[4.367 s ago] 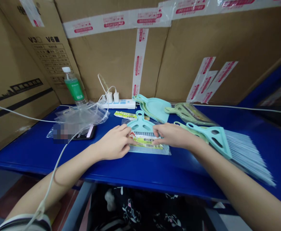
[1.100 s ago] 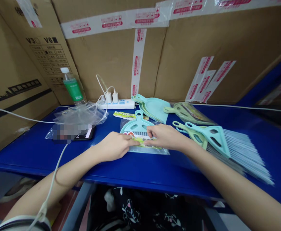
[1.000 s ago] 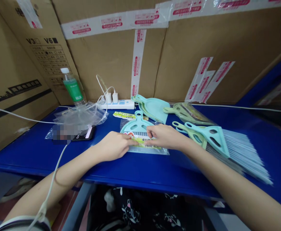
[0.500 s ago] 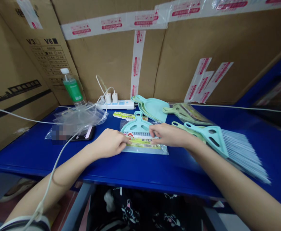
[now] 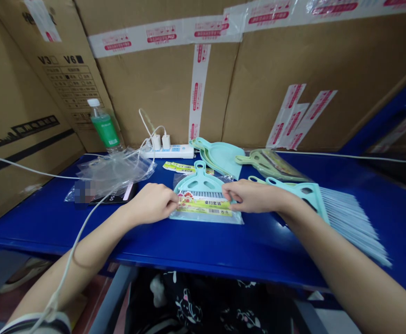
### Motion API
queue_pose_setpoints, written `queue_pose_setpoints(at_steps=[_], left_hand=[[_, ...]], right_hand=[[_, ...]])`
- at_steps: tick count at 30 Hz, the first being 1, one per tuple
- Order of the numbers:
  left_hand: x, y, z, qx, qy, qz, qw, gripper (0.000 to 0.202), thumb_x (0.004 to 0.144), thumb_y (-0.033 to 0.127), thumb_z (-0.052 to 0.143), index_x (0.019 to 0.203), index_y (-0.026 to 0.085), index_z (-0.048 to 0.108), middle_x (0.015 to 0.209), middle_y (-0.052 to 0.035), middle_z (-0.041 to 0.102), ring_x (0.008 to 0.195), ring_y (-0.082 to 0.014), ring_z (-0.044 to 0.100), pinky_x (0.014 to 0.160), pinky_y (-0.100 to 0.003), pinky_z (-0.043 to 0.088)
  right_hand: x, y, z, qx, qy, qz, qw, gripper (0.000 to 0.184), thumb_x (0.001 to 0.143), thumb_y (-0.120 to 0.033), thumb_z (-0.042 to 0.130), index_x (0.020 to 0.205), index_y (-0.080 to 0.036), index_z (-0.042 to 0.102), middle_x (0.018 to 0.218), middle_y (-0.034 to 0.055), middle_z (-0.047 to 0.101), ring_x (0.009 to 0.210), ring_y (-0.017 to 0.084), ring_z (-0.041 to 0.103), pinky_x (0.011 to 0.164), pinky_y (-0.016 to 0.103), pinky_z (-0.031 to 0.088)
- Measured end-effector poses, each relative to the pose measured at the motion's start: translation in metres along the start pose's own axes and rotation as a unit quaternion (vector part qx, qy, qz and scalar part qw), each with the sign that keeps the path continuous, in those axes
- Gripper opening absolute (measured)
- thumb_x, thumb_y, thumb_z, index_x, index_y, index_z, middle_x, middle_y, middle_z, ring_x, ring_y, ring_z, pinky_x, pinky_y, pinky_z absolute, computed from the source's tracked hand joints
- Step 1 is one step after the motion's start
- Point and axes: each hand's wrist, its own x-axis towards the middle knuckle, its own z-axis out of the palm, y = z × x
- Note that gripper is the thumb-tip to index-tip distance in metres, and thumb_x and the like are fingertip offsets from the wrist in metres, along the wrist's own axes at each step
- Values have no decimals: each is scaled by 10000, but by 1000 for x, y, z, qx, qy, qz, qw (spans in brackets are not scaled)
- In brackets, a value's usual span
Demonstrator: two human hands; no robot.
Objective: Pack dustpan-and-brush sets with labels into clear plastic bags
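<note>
While both hands work at its edges, the bagged set sits flat mid-bench. Biggest first: cardboard cartons (image 5: 293,69) wall off the back, sealed with white tape printed in red, text too small to read; left carton (image 5: 32,93) shows "V3" and "V6" with checkboxes over a printed grid. Blue bench (image 5: 223,250) carries everything else. Loose brushes (image 5: 331,211), teal and green handles with pale bristles, lie at right, partly under the right forearm. Teal dustpans (image 5: 222,157) stacked behind centre; green dustpan in a bag (image 5: 272,163) just beside them. Crumpled clear bags (image 5: 114,169) at left, over a phone (image 5: 119,195) whose screen is blurred. Bottle with green label (image 5: 103,125) stands at back left, label unreadable. White power strip (image 5: 171,149) with two chargers plugged in. Bagged teal mini dustpan and brush (image 5: 203,195) has a yellow-green card insert with Chinese characters and a barcode; can't read them reliably. Spare label cards (image 5: 178,166) lie behind it. Left hand (image 5: 152,204): fingers curled, tips pinching the bag's left edge. Right hand (image 5: 254,197): fingers closed on the bag's right edge at the card.
</note>
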Motion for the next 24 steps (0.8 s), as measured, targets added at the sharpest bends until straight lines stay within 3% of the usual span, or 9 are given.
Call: queue_pose_setpoints(at_steps=[10,18,24], left_hand=[[3,7,-5,31,-19,-43,998,274,774,149,418,598,203,621,593,-4,650,590,-162,602,514,-253,295],[4,8,-1,72,-28,-51,996,255,812,169,424,659,201,625,613,-21,642,613,-190,620,520,-267,327],[4,10,1,97,-49,-55,993,273,864,187,393,762,194,647,712,-45,685,665,-213,643,554,-279,367]], right_hand=[[0,-9,-2,1,-25,27,999,293,578,3,502,662,-240,363,605,-47,450,579,136,466,531,238,313],[0,-6,1,-7,-11,1,1000,304,541,-5,478,633,-246,317,559,-61,424,536,130,436,502,235,283],[0,-8,1,-1,-23,19,1000,325,558,18,488,640,-246,318,575,-59,429,556,129,435,513,241,288]])
